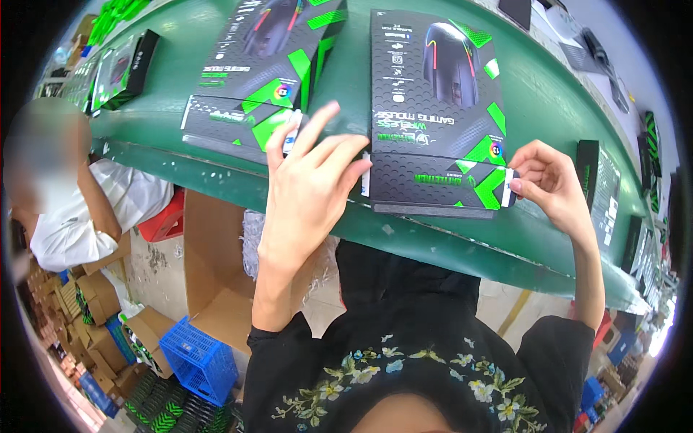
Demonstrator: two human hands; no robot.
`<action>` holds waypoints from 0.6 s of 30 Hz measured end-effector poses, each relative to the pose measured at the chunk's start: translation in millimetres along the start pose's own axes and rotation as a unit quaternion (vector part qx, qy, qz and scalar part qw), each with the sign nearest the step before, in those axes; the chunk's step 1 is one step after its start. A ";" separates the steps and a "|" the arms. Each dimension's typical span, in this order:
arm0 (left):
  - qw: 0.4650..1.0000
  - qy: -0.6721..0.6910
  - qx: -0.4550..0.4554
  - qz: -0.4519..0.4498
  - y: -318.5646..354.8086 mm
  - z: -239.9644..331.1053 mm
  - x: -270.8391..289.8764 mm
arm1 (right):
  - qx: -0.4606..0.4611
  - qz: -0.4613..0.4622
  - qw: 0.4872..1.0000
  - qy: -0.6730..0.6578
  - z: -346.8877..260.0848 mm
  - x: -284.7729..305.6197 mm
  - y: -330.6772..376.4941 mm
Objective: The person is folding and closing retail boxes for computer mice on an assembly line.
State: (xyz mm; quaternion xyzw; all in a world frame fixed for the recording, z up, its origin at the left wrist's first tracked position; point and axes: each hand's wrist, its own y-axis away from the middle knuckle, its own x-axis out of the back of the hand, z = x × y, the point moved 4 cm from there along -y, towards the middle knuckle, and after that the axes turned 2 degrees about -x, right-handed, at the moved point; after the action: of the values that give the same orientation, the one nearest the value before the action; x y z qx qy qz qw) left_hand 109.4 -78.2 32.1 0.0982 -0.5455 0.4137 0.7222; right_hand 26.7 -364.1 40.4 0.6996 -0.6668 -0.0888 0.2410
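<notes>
In front of me a black and green gaming mouse box [437, 94] lies flat, its printing upside down to me. A white sticker [507, 189] sits at its near right edge, with the thumb and fingers of my right hand [552, 184] pinched on it. Another white sticker [366, 175] is at the box's left edge, close to the thumb of my left hand [307, 180]. The left fingers are spread. They reach over the near right corner of a second mouse box [260, 72], beside a small white label [290, 132].
A green worktable [404, 231] carries more boxes at far left [124, 72] and right [599, 191]. Another person in a white shirt [108, 216] sits at left. Below stand an open carton [216, 267] and a blue crate [195, 357]. Devices and cables [595, 50] lie at far right.
</notes>
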 end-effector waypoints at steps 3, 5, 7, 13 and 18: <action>0.993 0.106 0.038 0.028 2.1 -3.0 -10.1 | -0.019 -0.003 0.999 0.039 2.1 3.9 -5.9; 0.988 0.144 0.036 0.051 -0.8 -1.4 -5.9 | -0.006 -0.035 0.999 0.038 3.5 4.0 -11.3; 0.985 0.167 0.042 0.023 -5.7 -3.0 -6.2 | -0.007 -0.059 0.997 0.044 4.4 7.9 -14.6; 0.970 0.232 0.072 -0.032 -14.9 -3.3 -3.2 | 0.022 -0.081 0.993 0.084 1.5 9.9 -16.2; 0.969 0.232 0.068 -0.054 -22.8 -0.9 -22.5 | 0.031 -0.052 0.996 0.070 5.9 24.1 -12.2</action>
State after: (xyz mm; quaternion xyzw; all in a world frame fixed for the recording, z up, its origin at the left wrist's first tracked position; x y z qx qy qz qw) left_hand 124.7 -103.2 19.3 0.0780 -0.3274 0.4216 0.8420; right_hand 37.2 -388.9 34.5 0.7446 -0.6137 -0.0314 0.2606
